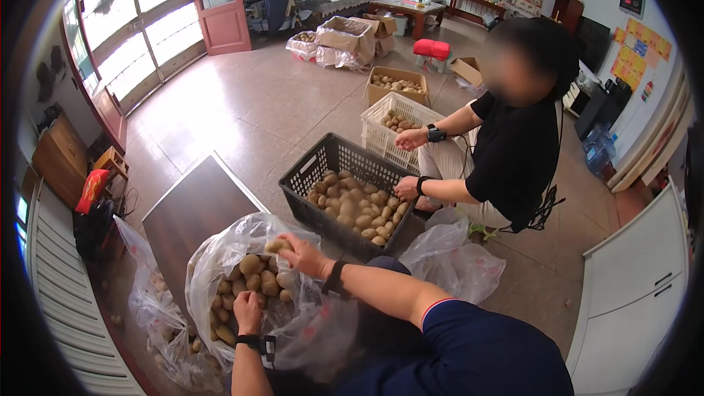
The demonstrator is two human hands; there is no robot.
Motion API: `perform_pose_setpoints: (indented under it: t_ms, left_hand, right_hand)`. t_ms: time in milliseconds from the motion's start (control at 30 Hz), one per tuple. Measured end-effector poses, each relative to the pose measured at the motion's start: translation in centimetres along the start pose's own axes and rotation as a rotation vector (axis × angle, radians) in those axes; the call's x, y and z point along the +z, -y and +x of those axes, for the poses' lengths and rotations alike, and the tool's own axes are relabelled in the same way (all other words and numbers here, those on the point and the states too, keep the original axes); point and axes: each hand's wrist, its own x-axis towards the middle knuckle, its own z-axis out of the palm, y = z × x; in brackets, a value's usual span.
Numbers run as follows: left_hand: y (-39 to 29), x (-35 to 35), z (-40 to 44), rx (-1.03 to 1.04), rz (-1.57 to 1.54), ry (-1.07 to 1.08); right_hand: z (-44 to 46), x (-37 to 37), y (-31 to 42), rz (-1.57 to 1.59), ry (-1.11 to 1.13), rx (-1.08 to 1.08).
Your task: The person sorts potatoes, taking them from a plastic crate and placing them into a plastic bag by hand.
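Note:
My right hand (305, 257) pinches a potato (277, 245) above the right rim of a clear plastic bag (199, 268). Inside that bag lie many loose potatoes (253, 273). Over the bag's near side is my left hand (248, 312), fingers curled down among the potatoes; what they hold, if anything, is hidden. Beyond the bag stands a black plastic crate (295, 185), partly filled with potatoes (352, 202). A co-worker (513, 132) crouches at its right, one hand (408, 188) at the crate's rim and the other hand (411, 139) above a white crate (378, 128).
A dark board (202, 198) lies left of the black crate. Another plastic bag (158, 323) with potatoes is at my left, and a crumpled bag (458, 260) at my right. Behind the white crate sits a cardboard box (378, 89) of potatoes. A white cabinet (631, 286) stands far right.

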Motion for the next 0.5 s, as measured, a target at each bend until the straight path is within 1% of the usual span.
perform_pose_setpoints:
  t_ms: [33,67,133,167,233,267,333,367,433,500]
  left_hand:
    - [0.7,-0.2,0.3,0.012,0.103,-0.054]
    - [1.5,-0.5,0.7,0.011,0.104,-0.054]
    - [2.2,-1.0,0.9,0.188,0.467,-0.212]
    - [2.2,-1.2,0.8,0.187,0.469,-0.213]
    - [0.6,-1.6,-0.1,0.042,0.650,-0.203]
    - [0.7,-1.7,-0.1,0.040,0.651,-0.205]
    - [0.7,-2.0,-0.4,-0.095,0.787,-0.250]
    - [0.6,-2.1,-0.5,-0.096,0.789,-0.251]
    - [0.2,-2.2,-0.9,-0.210,0.843,-0.235]
    - [0.8,-2.4,-0.7,-0.246,0.872,-0.232]
  right_hand:
    - [0.4,-0.3,0.0,0.230,-0.039,0.034]
    - [0.9,-0.9,-0.1,0.231,-0.039,0.034]
    - [1.7,-2.6,0.1,0.425,-0.174,0.178]
    - [2.0,-3.4,0.1,0.478,-0.234,0.218]
    - [2.6,-5.1,-0.4,0.552,-0.348,0.316]
    - [2.8,-6.0,-0.8,0.554,-0.345,0.317]
    - [3.0,-7.5,-1.4,0.664,-0.504,0.520]
    - [3.1,-8.1,-1.8,0.666,-0.502,0.521]
    - [3.4,-8.9,-2.7,0.749,-0.627,0.608]
    - [3.7,-9.4,-3.7,0.757,-0.662,0.637]
